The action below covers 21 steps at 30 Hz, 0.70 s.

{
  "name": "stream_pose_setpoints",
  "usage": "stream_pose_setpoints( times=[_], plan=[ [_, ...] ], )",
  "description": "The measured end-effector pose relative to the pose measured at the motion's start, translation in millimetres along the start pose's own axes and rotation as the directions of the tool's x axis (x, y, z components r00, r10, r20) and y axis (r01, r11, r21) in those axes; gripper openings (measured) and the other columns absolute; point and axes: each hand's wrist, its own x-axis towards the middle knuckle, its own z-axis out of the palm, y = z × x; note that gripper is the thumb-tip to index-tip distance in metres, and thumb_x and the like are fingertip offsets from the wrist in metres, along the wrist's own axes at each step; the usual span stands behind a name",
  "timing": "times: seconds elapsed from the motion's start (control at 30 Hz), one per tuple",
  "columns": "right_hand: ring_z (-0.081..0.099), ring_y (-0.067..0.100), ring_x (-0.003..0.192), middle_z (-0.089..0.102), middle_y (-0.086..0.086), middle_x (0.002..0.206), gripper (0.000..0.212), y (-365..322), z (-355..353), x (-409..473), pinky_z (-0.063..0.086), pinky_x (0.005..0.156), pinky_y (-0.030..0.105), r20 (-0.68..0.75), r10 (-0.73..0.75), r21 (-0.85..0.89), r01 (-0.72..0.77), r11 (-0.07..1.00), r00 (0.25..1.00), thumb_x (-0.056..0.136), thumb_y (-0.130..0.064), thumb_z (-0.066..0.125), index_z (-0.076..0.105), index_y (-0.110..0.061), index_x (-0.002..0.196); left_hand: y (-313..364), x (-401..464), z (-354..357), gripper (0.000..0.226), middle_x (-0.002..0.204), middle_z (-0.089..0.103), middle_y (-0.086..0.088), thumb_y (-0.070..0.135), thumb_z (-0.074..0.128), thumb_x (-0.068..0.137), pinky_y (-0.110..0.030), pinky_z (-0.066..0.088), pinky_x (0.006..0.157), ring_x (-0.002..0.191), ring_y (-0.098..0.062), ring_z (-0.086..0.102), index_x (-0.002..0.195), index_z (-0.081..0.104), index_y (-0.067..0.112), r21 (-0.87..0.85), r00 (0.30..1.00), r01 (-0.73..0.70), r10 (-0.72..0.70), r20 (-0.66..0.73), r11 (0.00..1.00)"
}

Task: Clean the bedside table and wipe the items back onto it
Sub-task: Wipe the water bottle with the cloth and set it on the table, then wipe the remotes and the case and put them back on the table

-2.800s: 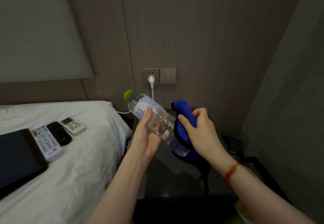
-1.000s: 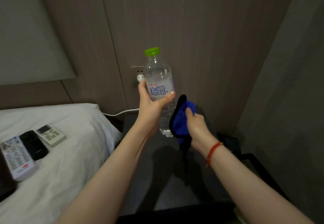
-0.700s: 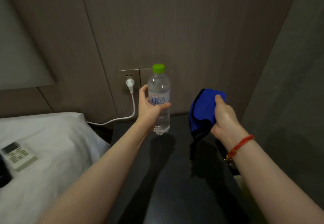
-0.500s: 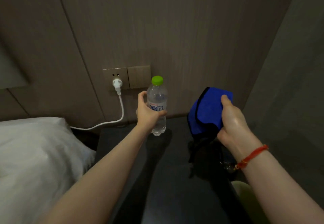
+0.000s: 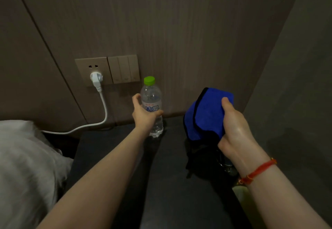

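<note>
A: What has changed with the water bottle (image 5: 151,106)?

B: A few seconds ago it was tilted in mid-air being rubbed with the blue cloth (image 5: 206,114). Now it stands upright at the back of the dark surface (image 5: 161,193), near the wall, below the switch panel (image 5: 124,69). The left hand (image 5: 143,115) is still curled round its label.

A: And the right hand (image 5: 235,130)?

B: It has drawn away to the right and holds the cloth bunched in a closed grip, raised above the surface and apart from the bottle.

A: So the bottle is done?

B: Seemingly wiped and put back; only the letting go is left, I judge.

A: Room to move?

B: The front and middle of the surface look bare. The bed (image 5: 27,166) is just beside its left edge, the white cable (image 5: 100,121) runs behind, and a wall closes in on the right.
</note>
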Motion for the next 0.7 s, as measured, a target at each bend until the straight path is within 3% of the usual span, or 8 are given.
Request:
stream_pose_setpoints(
  times=[0.13, 0.3, 0.4, 0.5, 0.57, 0.7],
  plan=[
    [0.061, 0.021, 0.095, 0.062, -0.002, 0.092, 0.025, 2, 3, 2, 0.049, 0.088, 0.036, 0.003, -0.017, -0.013, 0.017, 1.0, 1.0, 0.095, -0.043, 0.042, 0.054, -0.021, 0.093, 0, 1, 1, 0.089, 0.136, 0.047, -0.012, -0.002, 0.077, 0.068, -0.038, 0.041, 0.1, 0.125, -0.028, 0.048, 0.137, 0.026, 0.02, -0.004, 0.999, 0.029, -0.029, 0.028, 1.0],
    [0.061, 0.023, 0.101, 0.063, 0.003, 0.108, 0.036, 3, 8, -3, 0.048, 0.094, 0.04, 0.035, 0.0, -0.034, 0.002, 0.999, 0.999, 0.095, -0.044, 0.042, 0.055, -0.017, 0.114, 0, 0, 0, 0.093, 0.139, 0.042, -0.012, -0.005, 0.075, 0.069, -0.048, 0.039, 0.106, 0.13, -0.03, 0.042, 0.141, 0.021, 0.019, -0.048, 0.987, 0.122, -0.116, 0.115, 0.991],
    [0.059, 0.025, 0.11, 0.06, 0.007, 0.124, 0.048, 2, 13, -10, 0.045, 0.1, 0.044, 0.059, 0.024, -0.043, -0.022, 0.999, 0.998, 0.094, -0.045, 0.042, 0.049, -0.013, 0.13, 4, -3, -1, 0.11, 0.145, 0.035, -0.011, -0.004, 0.079, 0.064, -0.052, 0.035, 0.109, 0.135, -0.03, 0.035, 0.147, 0.011, 0.021, -0.089, 0.974, 0.173, -0.157, 0.162, 0.981],
    [0.058, 0.026, 0.113, 0.058, 0.009, 0.128, 0.05, 2, 21, -20, 0.045, 0.1, 0.044, 0.09, 0.043, -0.051, -0.039, 0.998, 0.995, 0.094, -0.044, 0.042, 0.046, -0.014, 0.133, 6, -9, -7, 0.124, 0.15, 0.028, -0.011, -0.006, 0.081, 0.059, -0.057, 0.031, 0.109, 0.139, -0.032, 0.029, 0.148, 0.002, 0.03, -0.062, 0.965, 0.207, -0.194, 0.177, 0.976],
    [0.058, 0.026, 0.113, 0.058, 0.01, 0.128, 0.05, 4, 29, -30, 0.046, 0.099, 0.044, 0.129, 0.05, -0.056, -0.044, 0.997, 0.99, 0.094, -0.044, 0.042, 0.046, -0.014, 0.133, 13, -16, -19, 0.119, 0.151, 0.027, -0.011, -0.007, 0.078, 0.062, -0.054, 0.034, 0.109, 0.139, -0.033, 0.029, 0.148, 0.005, 0.03, -0.051, 0.972, 0.208, -0.2, 0.121, 0.977],
    [0.06, 0.027, 0.109, 0.059, 0.012, 0.125, 0.048, 12, 52, -53, 0.048, 0.097, 0.043, 0.188, 0.075, -0.051, -0.066, 0.997, 0.979, 0.094, -0.043, 0.042, 0.047, -0.013, 0.132, 35, -36, -61, 0.08, 0.146, 0.034, -0.017, -0.007, 0.061, 0.081, -0.039, 0.041, 0.103, 0.132, -0.031, 0.039, 0.146, 0.022, 0.02, -0.05, 0.986, 0.169, -0.169, 0.01, 0.984]
  ],
)
